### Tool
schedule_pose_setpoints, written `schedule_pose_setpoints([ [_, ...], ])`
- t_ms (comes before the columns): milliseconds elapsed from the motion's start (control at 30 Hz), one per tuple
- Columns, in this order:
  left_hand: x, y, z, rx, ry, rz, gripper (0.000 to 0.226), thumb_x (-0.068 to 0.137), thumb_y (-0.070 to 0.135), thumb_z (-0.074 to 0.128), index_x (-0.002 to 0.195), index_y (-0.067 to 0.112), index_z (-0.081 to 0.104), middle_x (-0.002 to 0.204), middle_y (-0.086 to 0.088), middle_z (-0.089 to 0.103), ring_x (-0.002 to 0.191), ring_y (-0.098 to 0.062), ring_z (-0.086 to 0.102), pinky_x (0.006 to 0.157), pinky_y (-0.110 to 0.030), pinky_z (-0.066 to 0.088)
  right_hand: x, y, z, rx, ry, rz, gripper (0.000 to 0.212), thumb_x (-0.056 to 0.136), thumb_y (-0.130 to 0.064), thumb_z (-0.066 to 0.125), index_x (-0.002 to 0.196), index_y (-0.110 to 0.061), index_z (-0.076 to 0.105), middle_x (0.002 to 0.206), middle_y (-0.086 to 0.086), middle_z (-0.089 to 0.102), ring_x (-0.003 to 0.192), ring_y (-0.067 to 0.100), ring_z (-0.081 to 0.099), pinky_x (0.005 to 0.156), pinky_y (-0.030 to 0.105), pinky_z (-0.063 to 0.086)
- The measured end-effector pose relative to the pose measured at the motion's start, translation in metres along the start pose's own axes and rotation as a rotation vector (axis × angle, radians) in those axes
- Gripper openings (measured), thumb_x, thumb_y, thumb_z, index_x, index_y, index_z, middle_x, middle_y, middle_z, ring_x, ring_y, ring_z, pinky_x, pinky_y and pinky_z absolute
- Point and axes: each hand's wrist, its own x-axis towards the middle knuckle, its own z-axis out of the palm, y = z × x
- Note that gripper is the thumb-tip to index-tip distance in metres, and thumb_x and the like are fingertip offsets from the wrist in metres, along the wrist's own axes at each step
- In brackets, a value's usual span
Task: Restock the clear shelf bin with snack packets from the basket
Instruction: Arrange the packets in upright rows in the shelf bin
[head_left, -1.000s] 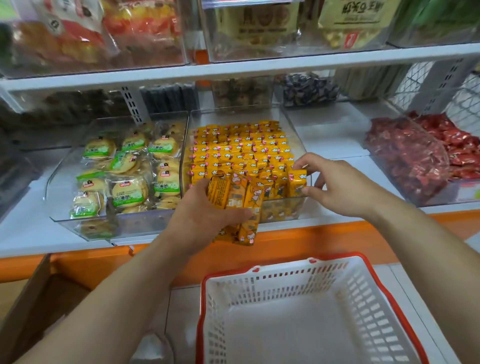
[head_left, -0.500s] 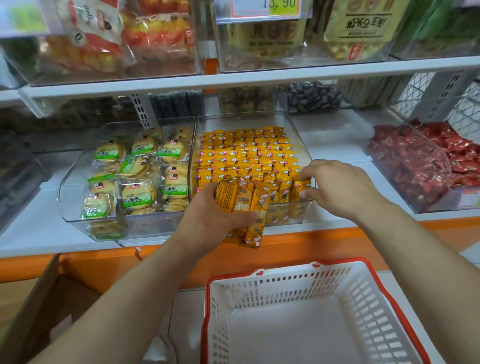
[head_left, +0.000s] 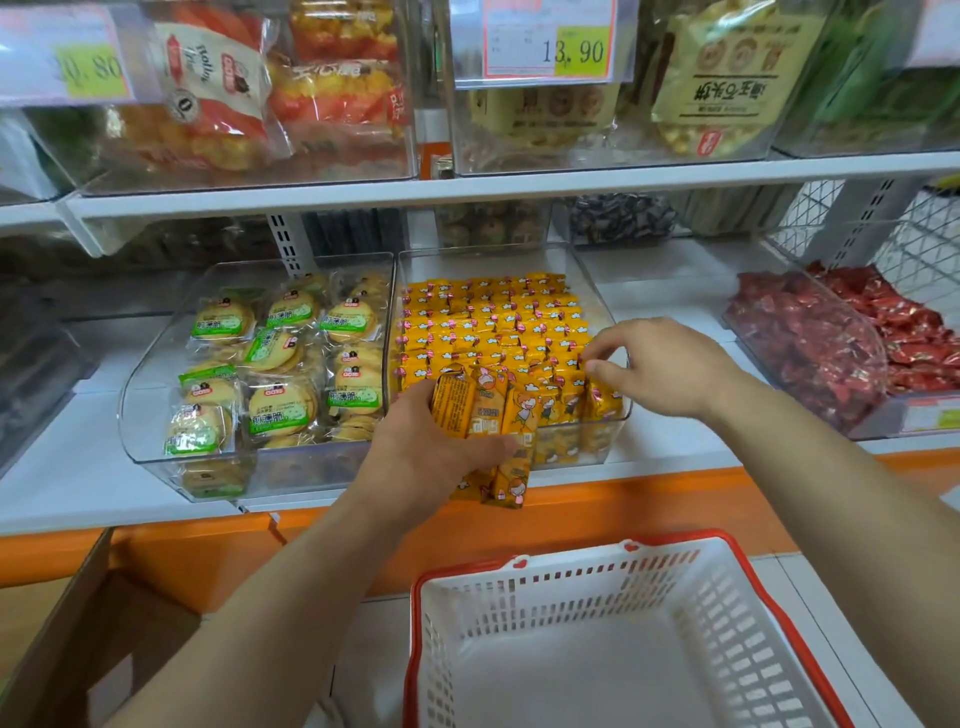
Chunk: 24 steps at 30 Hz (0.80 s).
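The clear shelf bin (head_left: 598, 291) holds tight rows of orange snack packets (head_left: 493, 327). My left hand (head_left: 426, 447) grips a bunch of orange packets (head_left: 488, 410) upright against the bin's front wall. My right hand (head_left: 660, 364) reaches over the bin's front right corner, thumb and forefinger pinching the top of a packet (head_left: 602, 400) standing in the front row. Below, the white basket (head_left: 571, 587) with a red rim shows a bare bottom.
A clear bin of round green-labelled cookies (head_left: 275, 364) sits to the left, a bin of red packets (head_left: 810, 343) to the right. The upper shelf (head_left: 467, 189) overhangs the bins. An orange shelf edge (head_left: 649, 499) runs below. A cardboard box (head_left: 78, 623) stands at lower left.
My right hand moved a little right and down along the front row with its packet. The left hand kept its bunch in the same place. The view tilted up slightly.
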Motion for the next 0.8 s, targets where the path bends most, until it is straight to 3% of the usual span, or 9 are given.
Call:
schedule_pose_setpoints([
  [67,0.001,0.001,0.002,-0.018,-0.012,0.011,0.053,0.07,0.031,0.091,0.114,0.026,0.063,0.093,0.011,0.077,0.074,-0.003,0.075,0.06,-0.019,0.06,0.015,0.002,-0.01,0.012,-0.117,0.004,0.019,0.098,-0.036,0.057,0.111,-0.036,0.07,0.117,-0.013,0.069,0.098,0.013,0.06,0.085,0.035,0.05],
  [167,0.003,0.003,0.002,-0.041,-0.02,0.009,0.051,0.07,0.03,0.091,0.113,0.027,0.062,0.092,0.01,0.078,0.075,-0.005,0.076,0.064,-0.022,0.062,0.035,0.003,-0.019,-0.082,-0.263,-0.035,0.021,0.096,-0.021,0.061,0.11,-0.031,0.073,0.114,-0.011,0.071,0.102,0.012,0.062,0.091,0.033,0.05],
  [300,0.005,0.004,0.003,-0.05,-0.022,0.018,0.052,0.072,0.028,0.09,0.116,0.025,0.063,0.093,0.01,0.078,0.076,-0.006,0.076,0.063,-0.022,0.062,0.048,-0.003,-0.016,-0.146,-0.376,-0.038,0.018,0.089,-0.018,0.07,0.103,-0.028,0.075,0.103,-0.011,0.071,0.099,0.014,0.064,0.091,0.036,0.053],
  [400,0.005,0.003,0.002,-0.049,-0.021,0.021,0.053,0.072,0.029,0.09,0.117,0.026,0.063,0.093,0.011,0.077,0.076,-0.005,0.076,0.064,-0.022,0.062,0.051,-0.004,-0.01,-0.178,-0.369,-0.051,0.015,0.086,-0.017,0.071,0.098,-0.024,0.076,0.09,-0.013,0.067,0.096,0.015,0.064,0.089,0.038,0.054],
  [567,0.007,0.002,-0.001,-0.049,-0.011,0.015,0.055,0.071,0.029,0.09,0.118,0.025,0.062,0.094,0.01,0.077,0.077,-0.006,0.076,0.065,-0.022,0.061,0.051,-0.003,-0.005,-0.195,-0.352,-0.084,0.005,0.087,-0.017,0.07,0.087,-0.022,0.069,0.094,-0.005,0.067,0.093,0.019,0.062,0.076,0.031,0.05],
  [633,0.008,0.002,-0.003,-0.049,-0.01,0.008,0.055,0.071,0.028,0.09,0.118,0.025,0.062,0.095,0.009,0.077,0.077,-0.006,0.076,0.066,-0.023,0.061,0.049,-0.001,-0.004,-0.189,-0.322,-0.075,0.013,0.089,-0.019,0.07,0.081,-0.027,0.062,0.094,-0.005,0.067,0.091,0.019,0.06,0.075,0.033,0.049],
  [800,0.009,0.002,-0.005,-0.052,-0.015,0.02,0.051,0.072,0.027,0.09,0.115,0.024,0.063,0.092,0.01,0.077,0.074,-0.004,0.075,0.056,-0.014,0.056,0.035,0.012,-0.004,0.064,-0.183,-0.049,0.024,0.093,-0.013,0.063,0.077,-0.027,0.054,0.092,-0.007,0.066,0.075,0.004,0.06,0.071,0.031,0.047],
])
